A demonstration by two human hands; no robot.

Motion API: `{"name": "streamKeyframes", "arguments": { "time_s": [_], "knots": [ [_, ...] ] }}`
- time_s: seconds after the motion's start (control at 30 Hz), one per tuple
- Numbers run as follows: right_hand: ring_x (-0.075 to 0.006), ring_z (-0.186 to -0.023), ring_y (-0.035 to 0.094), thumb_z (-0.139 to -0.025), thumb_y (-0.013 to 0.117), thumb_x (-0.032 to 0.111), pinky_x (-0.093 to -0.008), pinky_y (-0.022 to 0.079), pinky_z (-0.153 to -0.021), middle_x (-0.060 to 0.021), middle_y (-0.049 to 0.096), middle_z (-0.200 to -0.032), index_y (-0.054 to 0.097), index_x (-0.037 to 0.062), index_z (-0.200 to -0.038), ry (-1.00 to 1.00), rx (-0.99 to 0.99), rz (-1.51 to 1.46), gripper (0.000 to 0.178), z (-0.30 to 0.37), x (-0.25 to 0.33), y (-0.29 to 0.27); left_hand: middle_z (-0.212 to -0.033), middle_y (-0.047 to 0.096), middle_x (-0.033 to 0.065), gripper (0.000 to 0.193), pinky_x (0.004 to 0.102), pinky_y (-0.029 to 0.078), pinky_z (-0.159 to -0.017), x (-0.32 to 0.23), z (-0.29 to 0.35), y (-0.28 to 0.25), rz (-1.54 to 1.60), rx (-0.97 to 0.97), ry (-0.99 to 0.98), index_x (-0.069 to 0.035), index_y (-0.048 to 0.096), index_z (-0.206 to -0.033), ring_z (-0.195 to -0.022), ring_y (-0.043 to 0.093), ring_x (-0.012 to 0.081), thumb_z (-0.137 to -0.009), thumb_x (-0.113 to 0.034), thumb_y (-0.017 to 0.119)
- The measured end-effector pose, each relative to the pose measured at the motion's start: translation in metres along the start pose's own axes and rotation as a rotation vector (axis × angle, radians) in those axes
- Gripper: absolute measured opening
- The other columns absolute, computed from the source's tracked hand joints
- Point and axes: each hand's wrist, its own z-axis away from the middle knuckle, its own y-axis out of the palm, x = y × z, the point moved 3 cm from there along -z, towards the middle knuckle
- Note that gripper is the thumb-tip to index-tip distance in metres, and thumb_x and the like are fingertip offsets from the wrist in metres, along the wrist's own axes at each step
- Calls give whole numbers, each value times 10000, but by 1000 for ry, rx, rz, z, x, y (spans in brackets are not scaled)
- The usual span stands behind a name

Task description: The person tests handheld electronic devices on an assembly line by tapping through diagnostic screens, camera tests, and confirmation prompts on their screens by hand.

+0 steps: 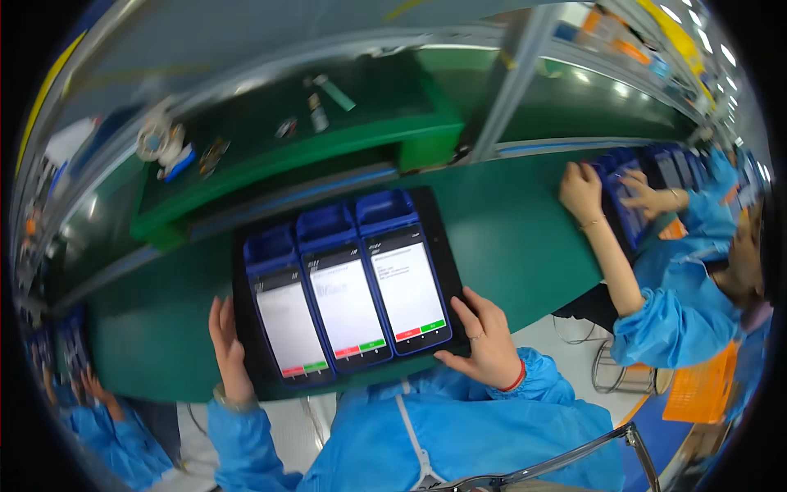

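A flat black tray [443, 261] lies in front of me, its near edge close to the edge of the green workbench. Side by side on it are three blue handheld terminals: a left one [287, 324], a middle one [344, 303] and a right one [406, 283]. Their screens are lit white, with a red and a green button along the bottom. My left hand [229, 351] grips the tray's left side, fingers upright along the edge. At the near right corner, my right hand [489, 340] holds the tray between thumb and fingers.
Behind the tray stands a green raised shelf [311, 156] with a tape roll [154, 139] and small parts. A metal post [516, 82] rises behind the bench. At right, a co-worker's hands [584, 193] handle more blue terminals; another co-worker's hand [97, 385] shows at far left.
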Motion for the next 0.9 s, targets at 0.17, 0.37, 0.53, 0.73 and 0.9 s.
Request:
{"name": "streamKeyframes", "arguments": {
  "time_s": [0.17,0.37,0.53,0.73,0.9],
  "knots": [
    [-409,-1137,430,-678,762,341,-440,353,-956,-272,374,-1301,352,11,-1333,88,63,-48,840,-2,-4,-37,-1431,241,221,814,394,137,-1101,-32,8,9,51,8,-50,-40,150,-1421,-1341,224,317,-841,-511,473],
    [-358,-1266,374,-859,563,454,-481,236,-1057,-269,363,-1357,250,-42,-1380,-264,-370,-983,784,-2,39,-105,-1363,345,190,568,372,282,-1056,32,-5,-14,351,-256,-176,-69,234,-1395,-1217,412,269,-930,-330,430],
    [-444,-1308,241,-820,236,736,-628,7,-1029,-291,362,-1347,166,39,-1424,-802,-907,-1417,924,4,116,-125,-1163,558,145,349,404,399,-961,14,-5,-13,-329,-17,523,28,500,-1164,-1108,497,306,-881,-171,550],
    [-378,-1256,342,-890,385,475,-569,153,-1032,-218,434,-1309,160,58,-1434,-773,-961,-1341,722,3,134,-148,-1308,446,202,528,369,344,-1018,1,6,1,177,-98,137,4,363,-1316,-1215,436,279,-918,-319,491],
    [-354,-1229,389,-920,449,364,-548,218,-1030,-184,462,-1296,155,72,-1440,-789,-956,-1323,665,8,132,-159,-1363,346,215,620,379,272,-1063,13,-3,-8,169,-85,14,26,202,-1359,-1252,361,297,-933,-344,458]
  ]
}}
